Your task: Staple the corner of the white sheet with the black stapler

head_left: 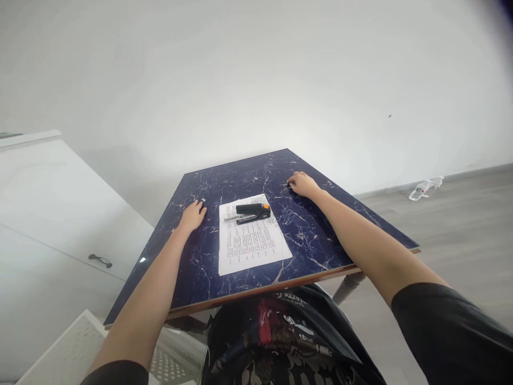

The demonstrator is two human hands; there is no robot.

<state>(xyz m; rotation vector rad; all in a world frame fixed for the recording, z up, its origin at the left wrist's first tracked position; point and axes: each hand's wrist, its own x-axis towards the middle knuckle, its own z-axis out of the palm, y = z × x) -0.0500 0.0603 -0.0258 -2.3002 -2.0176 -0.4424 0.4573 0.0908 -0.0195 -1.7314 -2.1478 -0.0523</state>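
A black stapler (253, 213) with an orange button lies on its side on a small stack of printed paper sheets (252, 251). The printed lines are too small to read. Left of the paper, my left hand (194, 215) rests on the tabletop, thumb apart from the fingers. A small dark thing with a pale end (203, 200) sits by its fingertips; I cannot make out its kind. To the right and farther back, my right hand (303, 185) lies on the table with its fingers loosely bent and apart. Neither hand touches the stapler or the paper.
The dark blue marbled table (236, 182) has a wooden edge and stands near a pale wall. At left is a white cabinet (60, 214) with a dark handle (100, 261). A white perforated piece (66, 353) stands low at left. A clear plastic item (425, 188) lies on the floor.
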